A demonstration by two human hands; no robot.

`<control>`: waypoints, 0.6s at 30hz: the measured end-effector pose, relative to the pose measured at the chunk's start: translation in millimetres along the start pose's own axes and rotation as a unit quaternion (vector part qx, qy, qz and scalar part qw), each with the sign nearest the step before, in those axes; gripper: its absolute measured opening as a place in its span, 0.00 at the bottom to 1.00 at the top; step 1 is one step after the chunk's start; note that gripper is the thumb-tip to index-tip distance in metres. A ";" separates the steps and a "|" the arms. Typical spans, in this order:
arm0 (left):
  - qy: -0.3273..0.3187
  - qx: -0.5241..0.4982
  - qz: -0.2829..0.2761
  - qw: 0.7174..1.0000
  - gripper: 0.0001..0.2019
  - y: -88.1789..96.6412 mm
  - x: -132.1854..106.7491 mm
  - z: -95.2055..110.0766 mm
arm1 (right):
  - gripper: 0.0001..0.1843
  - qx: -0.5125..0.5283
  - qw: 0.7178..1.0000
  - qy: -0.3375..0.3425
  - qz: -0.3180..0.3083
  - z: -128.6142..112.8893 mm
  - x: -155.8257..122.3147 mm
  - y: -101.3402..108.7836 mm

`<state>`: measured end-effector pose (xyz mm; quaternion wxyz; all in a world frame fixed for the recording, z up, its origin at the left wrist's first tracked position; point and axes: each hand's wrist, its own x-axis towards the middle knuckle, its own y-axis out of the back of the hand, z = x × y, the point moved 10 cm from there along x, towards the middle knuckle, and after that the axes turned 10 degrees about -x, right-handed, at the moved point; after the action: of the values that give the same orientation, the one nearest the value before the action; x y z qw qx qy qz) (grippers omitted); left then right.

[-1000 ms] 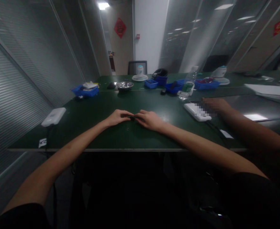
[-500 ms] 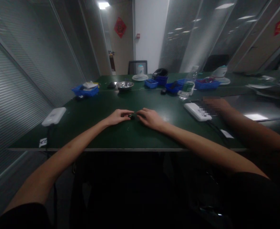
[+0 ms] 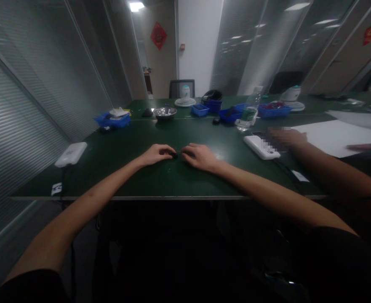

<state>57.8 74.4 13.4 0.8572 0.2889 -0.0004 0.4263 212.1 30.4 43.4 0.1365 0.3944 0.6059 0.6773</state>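
Note:
Both my hands rest on the dark green table (image 3: 125,176), fingertips almost meeting at its middle. My left hand (image 3: 156,154) pinches a small dark part (image 3: 174,155) between thumb and fingers. My right hand (image 3: 198,156) has its fingers curled on the other side of the same part; what it grips is too small and dark to make out.
A white device (image 3: 71,153) lies at the left edge. A co-worker's arm (image 3: 327,168) reaches in from the right beside a white flat box (image 3: 257,146) and a white sheet (image 3: 337,135). Blue bins (image 3: 112,120), a metal bowl (image 3: 165,112) and a water bottle (image 3: 247,113) stand farther back.
My hands stay together, fingers shifting slightly on the small part. At the right a white sheet has come into view on the table with another hand over it.

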 end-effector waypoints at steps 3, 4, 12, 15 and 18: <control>-0.005 0.000 -0.002 1.000 0.19 0.0 0.3 0.0 | 0.18 0.000 1.000 0.000 0.005 -0.7 -1.1 1.8; -0.010 0.000 -0.003 1.000 0.18 0.0 0.4 0.7 | 0.18 0.000 1.000 0.001 0.005 -0.8 -1.3 2.1; -0.033 0.046 -0.011 0.998 0.17 -1.7 1.2 8.8 | 0.20 -0.022 0.999 -0.034 -0.009 5.7 -0.2 -0.1; -0.032 0.077 -0.001 0.997 0.16 2.1 0.1 9.0 | 0.20 -0.030 0.998 -0.058 -0.018 10.7 -0.2 -1.0; -0.029 0.097 0.015 0.995 0.16 9.5 -2.0 4.9 | 0.20 -0.033 0.997 -0.070 -0.031 13.6 -0.1 -1.8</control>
<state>50.8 75.0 21.7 0.8184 0.3824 0.0119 0.4288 221.2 40.4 41.0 0.2122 0.4171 0.5842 0.6631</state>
